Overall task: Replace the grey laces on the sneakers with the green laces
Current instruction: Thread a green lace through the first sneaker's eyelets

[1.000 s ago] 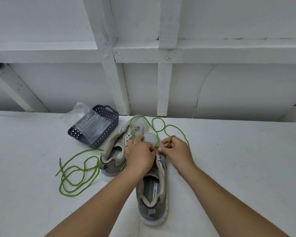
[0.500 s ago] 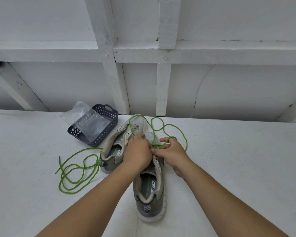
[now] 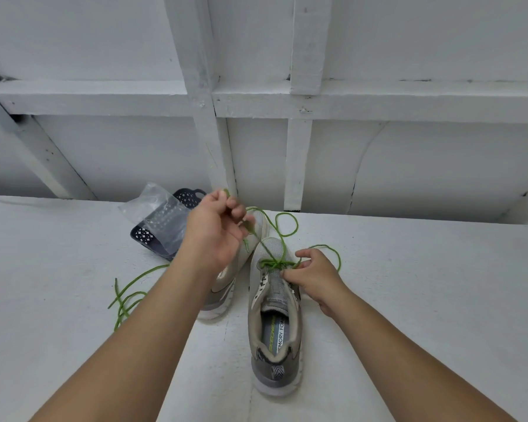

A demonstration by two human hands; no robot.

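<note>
We've got our left hand (image 3: 217, 229) raised, pinching the green lace (image 3: 282, 236), while our right hand (image 3: 313, 277) pinches it at the sneaker's (image 3: 275, 315) lowest eyelets.

A woven mesh cloth was seen on the sneaker (image 3: 273, 303). The green lace (image 3: 282, 239) was matt cord. The basket (image 3: 157, 236) was perforated plastic, the bag (image 3: 153, 214) glossy film, the surface (image 3: 409, 300) rough white paint.

A bare workshop-like room: a white-painted bench (image 3: 409, 284) runs against a white wall (image 3: 424, 166) of exposed timber framing (image 3: 205, 99).
</note>
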